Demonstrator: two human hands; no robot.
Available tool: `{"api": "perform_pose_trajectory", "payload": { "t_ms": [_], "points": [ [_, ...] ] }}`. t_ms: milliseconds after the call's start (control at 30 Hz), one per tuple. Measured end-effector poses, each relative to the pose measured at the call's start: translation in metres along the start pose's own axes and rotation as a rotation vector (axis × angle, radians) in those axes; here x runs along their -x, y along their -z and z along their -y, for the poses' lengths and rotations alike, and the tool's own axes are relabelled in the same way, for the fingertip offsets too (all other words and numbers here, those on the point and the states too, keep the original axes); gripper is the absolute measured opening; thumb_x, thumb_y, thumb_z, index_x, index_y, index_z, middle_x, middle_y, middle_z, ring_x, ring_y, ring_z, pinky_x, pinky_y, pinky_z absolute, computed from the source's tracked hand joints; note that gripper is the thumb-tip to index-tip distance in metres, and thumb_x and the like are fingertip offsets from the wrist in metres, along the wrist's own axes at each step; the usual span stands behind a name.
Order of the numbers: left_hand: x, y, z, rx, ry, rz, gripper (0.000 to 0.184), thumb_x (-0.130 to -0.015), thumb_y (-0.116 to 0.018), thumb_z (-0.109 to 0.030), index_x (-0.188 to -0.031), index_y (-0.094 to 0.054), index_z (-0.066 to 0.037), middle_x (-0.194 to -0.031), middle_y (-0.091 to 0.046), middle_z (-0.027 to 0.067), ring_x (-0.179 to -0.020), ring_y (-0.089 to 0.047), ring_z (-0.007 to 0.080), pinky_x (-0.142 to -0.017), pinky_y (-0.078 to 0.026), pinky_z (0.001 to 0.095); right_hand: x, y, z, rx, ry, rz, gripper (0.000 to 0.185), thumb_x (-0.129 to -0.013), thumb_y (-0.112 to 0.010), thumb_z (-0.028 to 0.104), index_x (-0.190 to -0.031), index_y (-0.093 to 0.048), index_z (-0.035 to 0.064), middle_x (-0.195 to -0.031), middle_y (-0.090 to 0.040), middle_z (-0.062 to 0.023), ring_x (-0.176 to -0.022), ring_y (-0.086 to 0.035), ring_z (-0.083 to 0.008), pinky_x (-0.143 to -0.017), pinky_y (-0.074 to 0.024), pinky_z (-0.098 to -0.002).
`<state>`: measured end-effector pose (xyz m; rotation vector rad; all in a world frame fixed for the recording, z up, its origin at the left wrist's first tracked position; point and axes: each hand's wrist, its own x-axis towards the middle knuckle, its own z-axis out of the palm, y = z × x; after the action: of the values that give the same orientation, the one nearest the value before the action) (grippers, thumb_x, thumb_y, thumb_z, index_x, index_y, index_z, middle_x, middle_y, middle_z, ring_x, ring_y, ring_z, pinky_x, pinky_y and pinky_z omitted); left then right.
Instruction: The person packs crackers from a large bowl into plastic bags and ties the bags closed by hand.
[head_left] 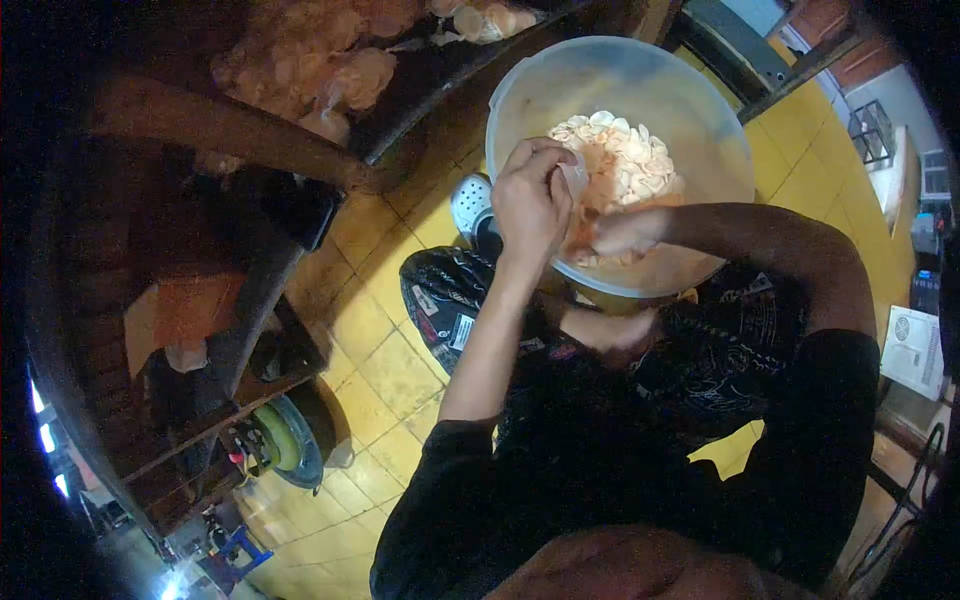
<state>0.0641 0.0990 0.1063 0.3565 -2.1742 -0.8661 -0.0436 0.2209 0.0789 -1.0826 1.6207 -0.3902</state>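
A large translucent plastic tub (715, 130) stands between my legs, holding many thin, pale round chips (640, 165). My left hand (535, 195) is closed over the tub's near left rim, pinching a small clear plastic bag (573, 178). Only part of that bag shows, and what is inside it is unclear. Down inside the tub, my right hand (628, 233) reaches in among the chips near the front wall. Its fingers point to the left and are mostly hidden, so their grip cannot be made out.
At the upper left, several clear bags of chips (355, 80) lie on a dark wooden table (220, 130). A grey clog (469, 203) is beside the tub on the yellow tiled floor (390, 375). Green and blue basins (290, 440) stand low on the left.
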Motion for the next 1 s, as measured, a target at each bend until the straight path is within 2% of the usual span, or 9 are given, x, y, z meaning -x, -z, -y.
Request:
{"api": "perform_pose_trajectory", "payload": {
  "t_ms": [100, 233, 333, 533, 600, 667, 733, 767, 1000],
  "points": [
    [-0.001, 0.003, 0.002, -0.018, 0.026, 0.004, 0.019, -0.078, -0.052, 0.006, -0.085, -0.068, -0.003, -0.088, -0.067, 0.0147, -0.079, -0.066, 0.0324, -0.072, -0.051, 0.0386, -0.023, -0.008, 0.001, 0.091, -0.256, 0.11, 0.041, -0.089, -0.06, 0.037, -0.108, -0.063, 0.0014, -0.083, -0.061, -0.0105, -0.066, -0.057, -0.0255, -0.06, -0.0508, -0.0448],
    [0.0, 0.004, 0.008, -0.037, 0.029, 0.011, 0.016, -0.081, -0.051, 0.002, -0.087, -0.066, -0.002, -0.087, -0.066, 0.0159, -0.077, -0.066, 0.0322, -0.069, -0.051, 0.0387, -0.065, -0.017, -0.052, 0.488, -0.102, 0.093, 0.035, -0.085, -0.063, 0.033, -0.097, -0.065, 0.0006, -0.067, -0.06, -0.0118, -0.055, -0.055, -0.029, -0.052, -0.0495, -0.0433],
    [0.0, 0.002, 0.009, -0.039, 0.031, 0.019, 0.016, -0.083, -0.051, -0.001, -0.088, -0.066, -0.002, -0.086, -0.065, 0.0162, -0.069, -0.067, 0.0298, -0.065, -0.051, 0.0389, -0.06, -0.017, -0.068, 0.725, 0.515, -0.158, 0.038, -0.081, -0.063, 0.029, -0.103, -0.063, -0.0023, -0.067, -0.064, -0.0176, -0.055, -0.06, -0.0344, -0.058, -0.0528, -0.0434],
    [0.002, 0.003, 0.006, 0.0, 0.068, 0.033, 0.017, -0.082, -0.053, -0.003, -0.092, -0.066, -0.004, -0.092, -0.065, 0.0167, -0.083, -0.064, 0.0369, -0.074, -0.05, 0.0434, -0.005, 0.011, -0.041, 0.48, 0.433, -0.424, 0.038, -0.083, -0.06, 0.025, -0.115, -0.062, 0.0056, -0.074, -0.067, -0.0176, -0.065, -0.069, -0.0292, -0.055, -0.0562, -0.0412],
    [0.002, 0.003, 0.003, -0.017, 0.083, 0.054, 0.017, -0.083, -0.052, -0.005, -0.093, -0.066, -0.003, -0.093, -0.065, 0.0168, -0.084, -0.064, 0.0368, -0.075, -0.05, 0.0434, 0.038, 0.023, -0.004, -0.021, 0.022, -0.401, 0.05, -0.083, -0.06, 0.019, -0.131, -0.053, 0.0054, -0.111, -0.064, -0.0205, -0.071, -0.069, -0.025, -0.064, -0.0596, -0.0352],
    [0.001, 0.004, 0.0, -0.033, 0.098, 0.076, 0.018, -0.084, -0.051, -0.006, -0.094, -0.066, -0.003, -0.094, -0.065, 0.017, -0.084, -0.064, 0.0366, -0.075, -0.05, 0.0433, 0.049, 0.03, 0.001, -0.069, -0.087, -0.449, 0.043, -0.085, -0.058, 0.014, -0.127, -0.054, 0.0045, -0.114, -0.062, -0.0155, -0.07, -0.068, -0.0182, -0.057, -0.0594, -0.0295],
    [0.001, 0.007, -0.003, -0.025, 0.079, 0.211, 0.021, -0.086, -0.051, -0.009, -0.1, -0.066, -0.002, -0.102, -0.065, 0.0186, -0.087, -0.064, 0.0372, -0.077, -0.051, 0.043, 0.062, 0.036, 0.002, -0.156, 0.252, -0.666, 0.046, -0.085, -0.058, 0.013, -0.13, -0.052, 0.0074, -0.1, -0.061, -0.0162, -0.062, -0.066, -0.0194, -0.053, -0.0594, -0.0294],
    [0.0, 0.004, 0.001, -0.022, 0.073, 0.208, 0.021, -0.086, -0.051, -0.009, -0.1, -0.066, -0.002, -0.102, -0.065, 0.0186, -0.087, -0.064, 0.0372, -0.077, -0.051, 0.043, 0.066, 0.044, 0.003, -0.249, 0.182, -0.603, 0.037, -0.086, -0.057, 0.006, -0.123, -0.053, 0.0063, -0.124, -0.053, -0.0098, -0.077, -0.066, -0.0164, -0.063, -0.0604, -0.0293],
    [0.006, -0.005, -0.014, 0.451, 0.446, 0.505, 0.041, -0.09, -0.058, -0.014, -0.125, -0.054, 0.008, -0.115, -0.062, 0.0217, -0.08, -0.07, 0.0231, -0.072, -0.054, 0.0358, 0.077, 0.042, -0.001, -0.751, 0.367, -0.435, 0.029, -0.095, -0.054, 0.007, -0.125, -0.052, 0.0075, -0.121, -0.054, -0.0052, -0.107, -0.058, -0.0148, -0.089, -0.0566, -0.0342]
  ]
}}
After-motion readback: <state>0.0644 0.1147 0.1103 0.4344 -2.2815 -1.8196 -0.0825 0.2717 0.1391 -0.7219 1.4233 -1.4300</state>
